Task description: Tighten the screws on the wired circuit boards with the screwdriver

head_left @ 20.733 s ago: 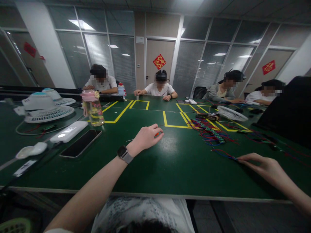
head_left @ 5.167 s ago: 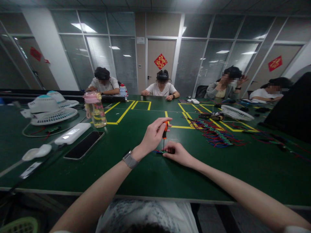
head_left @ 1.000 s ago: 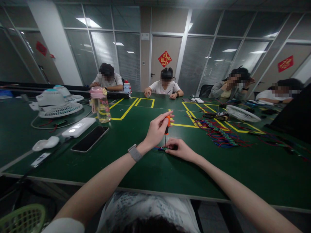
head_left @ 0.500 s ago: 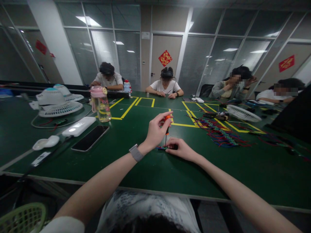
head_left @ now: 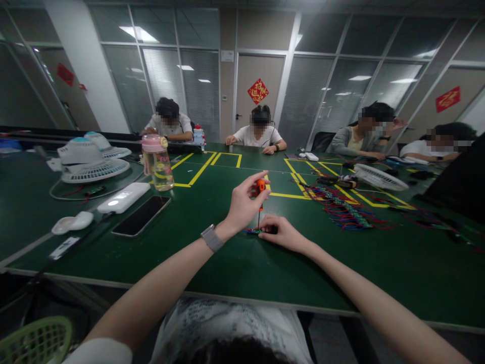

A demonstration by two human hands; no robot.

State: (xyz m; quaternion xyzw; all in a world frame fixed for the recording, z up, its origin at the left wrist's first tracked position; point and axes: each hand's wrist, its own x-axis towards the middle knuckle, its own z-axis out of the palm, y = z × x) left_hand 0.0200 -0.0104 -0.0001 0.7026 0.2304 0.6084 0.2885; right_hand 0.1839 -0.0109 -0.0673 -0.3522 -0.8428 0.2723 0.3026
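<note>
The left hand [head_left: 246,201] grasps an upright orange-and-black screwdriver [head_left: 260,186]; the right hand [head_left: 281,234] pinches a small green wired circuit board [head_left: 253,232] on the dark-green tabletop [head_left: 235,273].

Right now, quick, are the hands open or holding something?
Left hand: holding the orange-and-black screwdriver.
Right hand: holding the small circuit board.

A big green table [head_left: 235,273] is holding many things.
Yellow tape [head_left: 202,169] is making box shapes on it. A black phone [head_left: 141,216] is lying beside a long white box [head_left: 124,198]. A pink-topped bottle [head_left: 159,167] is standing near them, and white fans [head_left: 89,162] are sitting at the left. A little board [head_left: 254,232] is lying in the middle, and red and blue wires [head_left: 343,207] are spreading out at the right.
</note>
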